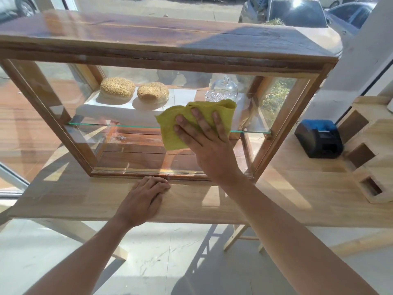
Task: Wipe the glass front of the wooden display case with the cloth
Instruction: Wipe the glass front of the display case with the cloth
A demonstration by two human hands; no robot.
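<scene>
A wooden display case (148, 37) with a glass front (119, 145) stands on a pale wooden table (287, 199). My right hand (204, 141) lies flat, fingers spread, and presses a yellow-green cloth (170, 133) against the glass, right of centre at the height of the inner glass shelf. My left hand (144, 199) rests palm down on the table, its fingertips at the case's bottom frame. It holds nothing.
Inside the case, two seeded round breads (117, 87) and a clear glass dome (222, 89) sit on the shelf. A black and blue small printer (319, 138) and a stepped wooden block (370, 150) stand on the table at right. Windows with parked cars lie behind.
</scene>
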